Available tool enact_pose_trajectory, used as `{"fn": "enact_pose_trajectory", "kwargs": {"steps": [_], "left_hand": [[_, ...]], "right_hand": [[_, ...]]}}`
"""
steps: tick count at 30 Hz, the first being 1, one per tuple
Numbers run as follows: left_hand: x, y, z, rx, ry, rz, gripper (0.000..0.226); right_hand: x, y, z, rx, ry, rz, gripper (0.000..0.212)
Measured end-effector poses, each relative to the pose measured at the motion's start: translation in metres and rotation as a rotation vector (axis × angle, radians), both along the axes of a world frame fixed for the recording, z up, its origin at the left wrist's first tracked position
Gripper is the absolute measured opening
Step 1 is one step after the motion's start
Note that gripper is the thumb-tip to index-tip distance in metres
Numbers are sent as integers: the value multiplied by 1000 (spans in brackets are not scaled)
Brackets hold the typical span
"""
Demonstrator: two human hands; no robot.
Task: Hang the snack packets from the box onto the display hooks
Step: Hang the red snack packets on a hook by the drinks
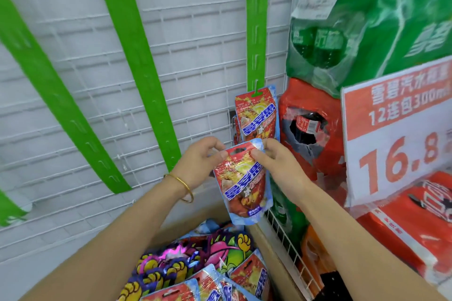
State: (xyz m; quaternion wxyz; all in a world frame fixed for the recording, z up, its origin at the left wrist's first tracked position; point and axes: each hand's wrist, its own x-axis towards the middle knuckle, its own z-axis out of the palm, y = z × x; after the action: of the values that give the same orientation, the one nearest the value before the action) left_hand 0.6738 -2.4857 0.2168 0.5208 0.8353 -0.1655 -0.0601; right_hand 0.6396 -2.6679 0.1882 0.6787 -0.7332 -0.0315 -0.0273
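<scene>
I hold a red and blue snack packet (244, 186) upright in front of the wire grid. My left hand (199, 161) pinches its top left corner and my right hand (276, 161) pinches its top right corner. Its hang hole sits between my thumbs. Just above it, an identical packet (258, 115) hangs from the lowest hook of the rightmost green display strip (256, 24). Below my arms, the cardboard box (276, 249) holds several more packets (208, 266), some red and blue, others purple and pink.
Two more green hook strips (137, 56) (49, 85) hang bare across the white wire grid (195, 39). To the right stand shrink-wrapped packs of green bottles (367, 27) and red cola packs (310, 129), with a price sign (396, 134) reading 16.8.
</scene>
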Motion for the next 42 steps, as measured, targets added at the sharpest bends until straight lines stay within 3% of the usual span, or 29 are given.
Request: {"fn": "enact_pose_trajectory", "kwargs": {"steps": [4,5,8,11,14,17,27,35,38,40,42], "left_hand": [[30,-33,60,-57,-136,15,5],[40,-42,76,-76,-199,53,15],[67,-70,115,-79,-333,138,31],[80,-89,136,-14,-353,116,14],[87,-97,143,71,-327,131,38],[94,-99,142,94,-273,156,43],[97,-97,143,-50,-94,184,24],[93,-95,137,-19,-100,177,42],[86,-89,131,-41,-126,140,26],[76,-82,120,-60,-168,150,20],[64,-70,103,-81,-244,225,36]], "right_hand": [[19,-12,30,66,-183,-236,10],[24,-15,40,54,-235,-285,5],[39,-19,68,-2,-363,-423,16],[59,-21,87,-90,-423,-517,16],[76,-21,98,-171,-426,-592,15],[89,-21,106,-264,-418,-644,15],[101,-16,107,-334,-330,-670,18],[102,-18,84,-365,-270,-645,21],[95,-18,87,-433,-273,-643,22],[84,-16,89,-555,-248,-625,30],[65,-12,88,-750,-236,-638,53]]}}
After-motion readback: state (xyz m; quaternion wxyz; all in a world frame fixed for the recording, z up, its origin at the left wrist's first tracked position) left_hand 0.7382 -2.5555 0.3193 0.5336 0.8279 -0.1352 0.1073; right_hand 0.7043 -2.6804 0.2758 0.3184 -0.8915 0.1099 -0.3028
